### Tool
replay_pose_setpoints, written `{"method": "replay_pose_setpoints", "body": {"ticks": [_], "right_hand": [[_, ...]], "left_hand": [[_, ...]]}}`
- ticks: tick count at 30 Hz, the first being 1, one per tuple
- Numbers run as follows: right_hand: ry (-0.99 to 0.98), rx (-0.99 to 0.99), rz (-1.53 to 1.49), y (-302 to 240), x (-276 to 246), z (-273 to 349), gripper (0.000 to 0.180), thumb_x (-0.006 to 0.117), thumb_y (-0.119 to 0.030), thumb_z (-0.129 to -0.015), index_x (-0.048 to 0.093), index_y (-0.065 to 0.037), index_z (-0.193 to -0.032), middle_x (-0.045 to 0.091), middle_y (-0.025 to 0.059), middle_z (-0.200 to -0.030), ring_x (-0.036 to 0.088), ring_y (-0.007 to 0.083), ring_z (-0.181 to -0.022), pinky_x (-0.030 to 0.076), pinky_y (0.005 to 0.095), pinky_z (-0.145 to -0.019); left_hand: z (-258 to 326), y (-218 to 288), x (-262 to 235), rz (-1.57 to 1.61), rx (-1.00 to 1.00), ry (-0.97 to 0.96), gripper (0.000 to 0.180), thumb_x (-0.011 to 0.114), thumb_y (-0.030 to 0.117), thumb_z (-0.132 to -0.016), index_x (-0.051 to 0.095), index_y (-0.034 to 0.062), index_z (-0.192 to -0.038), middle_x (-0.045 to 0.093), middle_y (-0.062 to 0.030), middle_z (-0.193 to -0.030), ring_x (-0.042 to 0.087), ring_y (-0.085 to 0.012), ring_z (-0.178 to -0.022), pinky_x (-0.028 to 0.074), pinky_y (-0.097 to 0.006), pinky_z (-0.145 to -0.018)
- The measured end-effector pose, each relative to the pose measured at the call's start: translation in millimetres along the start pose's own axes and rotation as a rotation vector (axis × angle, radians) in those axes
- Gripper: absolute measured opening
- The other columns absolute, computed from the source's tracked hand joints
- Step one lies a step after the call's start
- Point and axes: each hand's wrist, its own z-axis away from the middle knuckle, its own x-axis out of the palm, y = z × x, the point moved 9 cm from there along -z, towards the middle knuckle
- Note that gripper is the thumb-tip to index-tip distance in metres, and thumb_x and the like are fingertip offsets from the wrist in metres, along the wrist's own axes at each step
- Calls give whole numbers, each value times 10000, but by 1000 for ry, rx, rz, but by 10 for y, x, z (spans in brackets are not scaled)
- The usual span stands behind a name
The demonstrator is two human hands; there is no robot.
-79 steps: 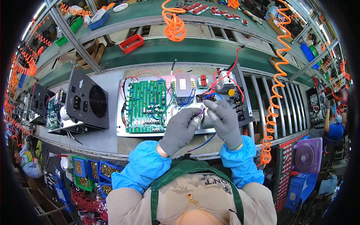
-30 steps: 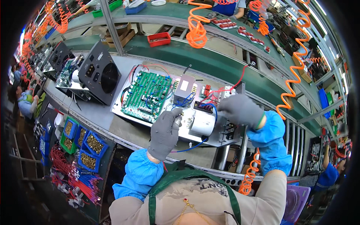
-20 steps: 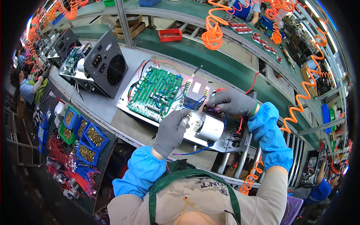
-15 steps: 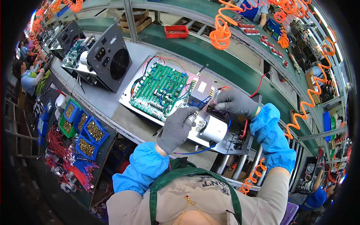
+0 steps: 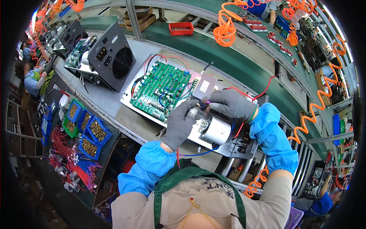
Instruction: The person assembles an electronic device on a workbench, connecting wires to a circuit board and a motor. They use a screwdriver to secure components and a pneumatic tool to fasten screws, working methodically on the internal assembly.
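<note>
My left hand (image 5: 181, 125), in a grey glove, is closed with thumb and forefinger pinched on a small brass-coloured piece (image 5: 198, 104). My right hand (image 5: 233, 104), gloved alike, pinches a wire end with a purple sleeve (image 5: 206, 102). The fingertips of both meet above the open chassis, and the exact contact there is hidden. Just below them, a white cylindrical capacitor (image 5: 217, 130) lies on its side. Behind the fingers stands a transformer (image 5: 205, 87) with a pale label. A green circuit board (image 5: 160, 89) fills the chassis's left part, with blue wires running from it.
A second unit with a dark fan panel (image 5: 114, 53) stands to the left. Blue bins (image 5: 98, 131) of brass fasteners and bundles of red wires (image 5: 63, 143) lie at lower left. Orange coiled hoses (image 5: 225, 30) hang overhead. A red tray (image 5: 181, 28) sits on the far bench.
My right hand has moved left and now meets the left fingertips. The red wires behind the right hand have shifted into fuller view, and the left hand has moved slightly.
</note>
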Motion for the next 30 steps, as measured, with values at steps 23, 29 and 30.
{"method": "replay_pose_setpoints", "body": {"ticks": [23, 29, 30], "right_hand": [[-438, 533, -758, 468, 374, 22, 224, 641, -135, -767, 657, 26, -923, 504, -4, -587, 438, 74, -499, 325, 226, -446], [-553, 545, -814, 606, 455, 30, 230, 652, -135, -755, 646, 25, -920, 511, 0, -606, 456, 71, -522, 335, 221, -459], [-601, 530, -820, 613, 480, 45, 236, 658, -133, -750, 642, 25, -924, 521, 1, -624, 466, 69, -539, 343, 217, -471]], "left_hand": [[162, 666, 235, -664, 954, -43, 374, 607, -22, -717, 641, 131, -1056, 622, -45, -906, 608, -234, -799, 514, -331, -657], [152, 558, 322, -734, 965, -105, 331, 624, 32, -730, 640, 140, -1042, 609, -40, -908, 603, -227, -814, 508, -329, -663], [149, 580, 341, -741, 955, -114, 325, 637, 28, -721, 643, 127, -1031, 617, -53, -909, 606, -236, -804, 510, -336, -662]]}}
